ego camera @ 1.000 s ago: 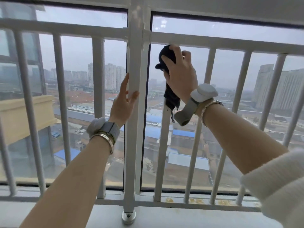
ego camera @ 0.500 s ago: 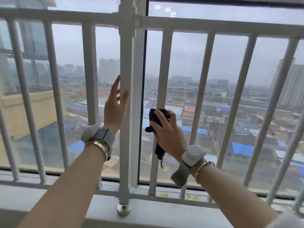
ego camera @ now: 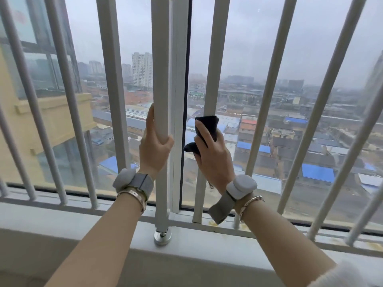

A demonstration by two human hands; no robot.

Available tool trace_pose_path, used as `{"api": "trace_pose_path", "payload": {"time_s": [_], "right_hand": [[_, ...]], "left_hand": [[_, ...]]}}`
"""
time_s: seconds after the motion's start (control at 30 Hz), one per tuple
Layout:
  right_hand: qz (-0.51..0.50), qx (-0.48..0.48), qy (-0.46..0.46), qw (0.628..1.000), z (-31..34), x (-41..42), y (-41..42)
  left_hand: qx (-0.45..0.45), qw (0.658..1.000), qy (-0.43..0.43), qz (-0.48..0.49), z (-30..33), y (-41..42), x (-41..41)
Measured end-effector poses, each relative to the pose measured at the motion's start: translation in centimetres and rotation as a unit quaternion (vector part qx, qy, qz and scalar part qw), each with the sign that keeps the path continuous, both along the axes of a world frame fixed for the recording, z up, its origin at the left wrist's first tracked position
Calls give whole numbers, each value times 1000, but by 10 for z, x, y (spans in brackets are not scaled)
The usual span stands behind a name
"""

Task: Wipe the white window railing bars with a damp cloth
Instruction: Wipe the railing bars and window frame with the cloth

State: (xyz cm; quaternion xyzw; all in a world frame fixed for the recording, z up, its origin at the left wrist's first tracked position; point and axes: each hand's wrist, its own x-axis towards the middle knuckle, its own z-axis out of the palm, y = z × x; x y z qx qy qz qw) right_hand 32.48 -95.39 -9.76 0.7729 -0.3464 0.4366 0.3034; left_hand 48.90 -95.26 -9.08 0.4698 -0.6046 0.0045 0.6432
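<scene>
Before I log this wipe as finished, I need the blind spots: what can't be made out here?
Head view only:
- Bar under the cloth: hidden by cloth and right hand; contact unclear.
- Bar's back face: away from camera.
- Top rail: cut off by upper edge.
- Cloth dampness: not visible.
- Left hand fingertips: behind the post.
- Stains on the bottom rail: too small to identify.

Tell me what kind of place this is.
Likely an upper-floor apartment window: white railing bars stand on a sill, and rooftops and a tower block lie far below the glass.
</scene>
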Motion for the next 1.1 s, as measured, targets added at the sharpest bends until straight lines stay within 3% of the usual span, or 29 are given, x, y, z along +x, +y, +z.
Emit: {"api": "trace_pose_path", "payload": {"time_s": [0.27,0.43,0.57,0.73,0.93,1.1], "right_hand": [[-11,51,66,996,-84,-9,4],[44,90,97,990,-70,-19,5],[22,68,66,995,-58,-14,-1],[-49,57,27,997,-108,4,-4],[-69,145,65,985,-190,5,8],[-32,179,117,976,-196,-9,16]], "left_hand": [[-2,999,24,-24,-12,-2,3],[86,996,-16,-25,-57,6,1],[137,990,-14,-13,-91,2,1],[201,979,-16,-2,-135,7,-1],[180,984,1,-4,-147,6,-4],[179,984,-6,1,-145,6,-2]]}}
